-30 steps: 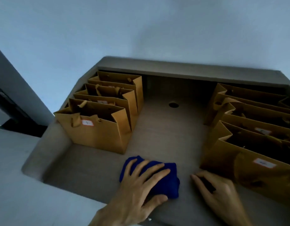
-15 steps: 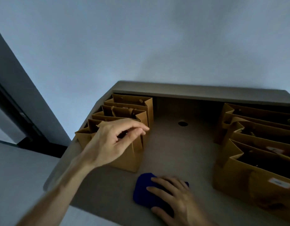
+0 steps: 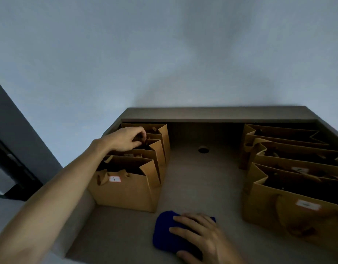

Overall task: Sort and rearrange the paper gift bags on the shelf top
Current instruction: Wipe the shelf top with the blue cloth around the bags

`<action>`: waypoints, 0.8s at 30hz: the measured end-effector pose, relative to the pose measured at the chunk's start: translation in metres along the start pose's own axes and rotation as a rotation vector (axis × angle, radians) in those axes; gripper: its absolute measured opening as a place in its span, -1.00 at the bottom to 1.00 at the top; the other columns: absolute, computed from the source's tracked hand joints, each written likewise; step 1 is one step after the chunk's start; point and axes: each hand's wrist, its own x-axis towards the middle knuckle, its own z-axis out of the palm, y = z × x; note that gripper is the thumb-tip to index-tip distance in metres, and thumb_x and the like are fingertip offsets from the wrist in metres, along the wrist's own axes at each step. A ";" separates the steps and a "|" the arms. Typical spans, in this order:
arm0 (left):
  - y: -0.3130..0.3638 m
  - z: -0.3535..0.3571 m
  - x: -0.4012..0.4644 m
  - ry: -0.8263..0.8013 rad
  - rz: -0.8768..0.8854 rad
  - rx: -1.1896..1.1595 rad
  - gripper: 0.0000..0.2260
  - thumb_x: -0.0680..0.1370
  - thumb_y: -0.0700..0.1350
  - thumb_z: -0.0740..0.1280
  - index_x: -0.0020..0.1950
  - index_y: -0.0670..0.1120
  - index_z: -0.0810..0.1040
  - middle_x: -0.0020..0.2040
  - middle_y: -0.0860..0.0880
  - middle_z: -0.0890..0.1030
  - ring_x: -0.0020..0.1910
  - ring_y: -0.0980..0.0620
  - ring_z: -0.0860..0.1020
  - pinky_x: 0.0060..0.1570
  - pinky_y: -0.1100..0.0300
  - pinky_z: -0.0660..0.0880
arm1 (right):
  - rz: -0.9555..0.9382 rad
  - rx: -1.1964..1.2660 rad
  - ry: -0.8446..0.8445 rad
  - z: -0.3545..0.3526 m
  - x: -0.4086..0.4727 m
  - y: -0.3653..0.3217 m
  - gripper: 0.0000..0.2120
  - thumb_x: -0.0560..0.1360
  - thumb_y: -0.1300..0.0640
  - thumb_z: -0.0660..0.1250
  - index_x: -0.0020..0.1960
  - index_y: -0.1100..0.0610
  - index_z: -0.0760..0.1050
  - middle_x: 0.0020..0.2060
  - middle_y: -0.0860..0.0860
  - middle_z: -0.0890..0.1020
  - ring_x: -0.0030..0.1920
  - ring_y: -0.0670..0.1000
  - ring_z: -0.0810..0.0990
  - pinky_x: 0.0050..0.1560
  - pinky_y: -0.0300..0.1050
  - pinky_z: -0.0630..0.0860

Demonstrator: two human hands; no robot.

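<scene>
Three brown paper gift bags stand in a row on the left of the shelf top [image 3: 198,187]. The front bag [image 3: 126,191] carries a white label. My left hand [image 3: 126,139] reaches over it, and its curled fingers and thumb pinch the top edge of the middle bag [image 3: 154,151], just in front of the back bag [image 3: 163,132]. What exactly sits between the fingertips is hidden. On the right stands a row of several larger brown bags [image 3: 290,212]. My right hand [image 3: 198,233] rests flat on a blue cloth [image 3: 164,231] near the front edge.
A raised ledge [image 3: 217,114] runs along the back of the shelf against the pale wall. A round hole [image 3: 203,150] sits in the surface between the two rows. A dark doorway [image 3: 10,168] lies to the left.
My left hand left the blue cloth, rose over the left row and moved back from the front bag to the middle one. My right hand slid onto the cloth. The view tilted upward.
</scene>
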 end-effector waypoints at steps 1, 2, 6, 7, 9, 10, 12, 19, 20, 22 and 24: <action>0.000 0.002 0.002 -0.004 0.017 0.039 -0.78 0.56 -0.16 0.35 0.16 0.07 0.51 0.18 0.07 0.54 0.17 0.08 0.52 0.17 0.11 0.49 | -0.007 0.001 0.004 0.000 0.000 0.001 -0.53 0.59 -0.35 -0.03 0.48 -0.33 0.12 0.45 -0.30 0.26 0.41 -0.23 0.30 0.24 -0.20 0.36; -0.002 0.003 0.002 0.011 0.016 0.077 -0.79 0.56 -0.17 0.35 0.15 0.06 0.54 0.17 0.07 0.56 0.18 0.07 0.52 0.18 0.10 0.48 | -0.025 -0.008 0.021 0.002 0.001 0.001 -0.53 0.60 -0.34 -0.02 0.49 -0.33 0.10 0.46 -0.30 0.25 0.42 -0.23 0.28 0.27 -0.17 0.34; 0.007 -0.001 0.011 0.061 0.020 0.137 -0.79 0.55 -0.19 0.36 0.14 0.03 0.62 0.16 0.06 0.62 0.14 0.09 0.55 0.18 0.10 0.50 | -0.045 -0.012 0.076 0.006 0.000 0.002 -0.53 0.61 -0.31 0.00 0.49 -0.32 0.08 0.47 -0.29 0.24 0.44 -0.24 0.23 0.32 -0.13 0.26; 0.012 -0.004 0.014 0.056 0.033 0.132 -0.80 0.55 -0.19 0.36 0.14 0.02 0.63 0.16 0.05 0.63 0.14 0.09 0.56 0.18 0.08 0.50 | -0.041 -0.015 0.057 0.006 0.001 0.003 -0.54 0.61 -0.31 -0.01 0.49 -0.31 0.07 0.46 -0.28 0.25 0.43 -0.24 0.23 0.33 -0.14 0.26; 0.027 -0.009 0.020 0.054 0.068 0.113 -0.80 0.55 -0.18 0.37 0.14 0.02 0.63 0.16 0.06 0.64 0.16 0.08 0.56 0.19 0.06 0.49 | -0.034 0.025 0.036 0.005 0.002 0.004 -0.55 0.62 -0.30 -0.04 0.49 -0.33 0.02 0.48 -0.27 0.21 0.46 -0.23 0.17 0.38 -0.08 0.18; 0.037 -0.011 0.025 0.061 0.092 0.105 -0.80 0.55 -0.18 0.37 0.14 0.03 0.63 0.16 0.06 0.64 0.16 0.08 0.56 0.19 0.05 0.49 | -0.047 0.063 0.047 0.005 0.002 0.005 -0.56 0.62 -0.30 -0.05 0.48 -0.36 -0.02 0.50 -0.27 0.17 0.48 -0.23 0.10 0.41 -0.05 0.09; 0.059 -0.013 0.035 0.074 0.142 0.099 -0.79 0.55 -0.17 0.36 0.16 0.03 0.62 0.18 0.05 0.63 0.18 0.08 0.55 0.18 0.06 0.49 | -0.074 0.115 0.052 0.006 0.003 0.006 -0.57 0.62 -0.30 -0.05 0.46 -0.41 -0.06 0.52 -0.27 0.12 0.50 -0.23 0.03 0.43 -0.05 -0.03; 0.148 -0.004 0.076 0.102 0.298 0.159 -0.79 0.56 -0.12 0.35 0.18 0.07 0.60 0.23 0.03 0.60 0.22 0.02 0.53 0.09 0.01 0.53 | -0.053 0.157 0.097 0.011 0.000 0.004 -0.58 0.65 -0.25 -0.02 0.48 -0.37 0.02 0.52 -0.31 0.10 0.51 -0.23 0.05 0.44 -0.15 -0.08; 0.159 -0.002 0.081 0.105 0.316 0.162 -0.79 0.56 -0.12 0.35 0.17 0.07 0.60 0.22 0.03 0.60 0.22 0.02 0.53 0.10 -0.01 0.53 | -0.047 0.164 0.106 0.011 -0.001 0.003 -0.59 0.65 -0.25 -0.03 0.48 -0.37 0.01 0.52 -0.31 0.11 0.51 -0.22 0.06 0.44 -0.15 -0.06; 0.178 0.002 0.088 0.104 0.352 0.169 -0.80 0.57 -0.13 0.35 0.17 0.06 0.61 0.22 0.03 0.60 0.21 0.02 0.54 0.10 -0.02 0.53 | -0.031 0.181 0.104 0.014 -0.002 0.002 -0.60 0.66 -0.22 -0.03 0.48 -0.36 0.03 0.52 -0.30 0.12 0.51 -0.19 0.10 0.45 -0.14 -0.03; 0.192 0.008 0.094 0.094 0.378 0.175 -0.80 0.57 -0.14 0.35 0.17 0.05 0.61 0.23 0.03 0.60 0.21 0.02 0.55 0.11 -0.01 0.53 | -0.026 0.181 0.116 0.015 -0.003 0.004 -0.60 0.68 -0.18 -0.02 0.50 -0.33 0.07 0.52 -0.30 0.12 0.51 -0.18 0.12 0.47 -0.11 0.02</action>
